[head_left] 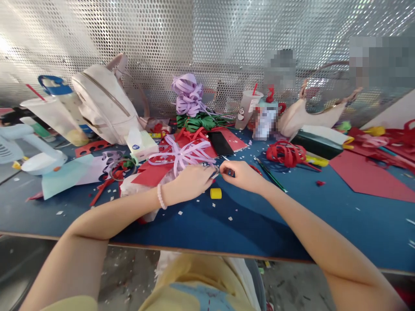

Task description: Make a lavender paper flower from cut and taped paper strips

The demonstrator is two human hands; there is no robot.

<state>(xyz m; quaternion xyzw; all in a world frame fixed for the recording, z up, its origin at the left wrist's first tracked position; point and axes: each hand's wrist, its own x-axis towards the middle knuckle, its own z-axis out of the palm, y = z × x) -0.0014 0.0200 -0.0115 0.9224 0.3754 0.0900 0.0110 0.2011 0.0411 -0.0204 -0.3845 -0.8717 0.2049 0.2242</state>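
My left hand, with a bead bracelet on the wrist, is closed in a pinch beside a lilac paper-strip bow that lies on red paper. What it pinches is too small to name. My right hand is closed just to its right, fingertips almost touching the left hand. It grips what looks like red-handled scissors, with a grey tip showing between the two hands. A small yellow cylinder lies on the blue table just below the hands.
Behind the hands are a black phone, a lilac and green paper flower, a white backpack, drink cups, a tissue pack, red paper coils and a green pencil. Red sheets lie at the right. Paper scraps dot the table.
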